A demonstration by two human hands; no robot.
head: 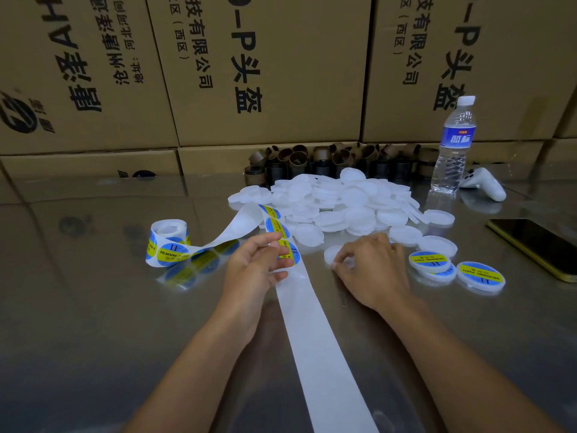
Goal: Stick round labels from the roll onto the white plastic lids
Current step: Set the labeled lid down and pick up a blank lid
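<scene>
HEAD VIEW: A single wide-angle camera on the worker's head looks forward and down over a shiny table [93,307], close enough that both forearms [199,354] enter from the bottom edge. The left hand [253,264], on the paper strip [318,339], and the right hand [371,270], on a loose lid [331,254], sit just below the frame's centre. The pile of lids [337,201] lies mid-frame. Stacked cardboard boxes [265,73], bowed by the lens, fill the top. A water bottle [452,151] stands at upper right.

The label roll [167,243] is lying left of the lid pile [337,201]; labelled lids [454,270] are sitting right, a bottle [454,145] standing behind.
</scene>
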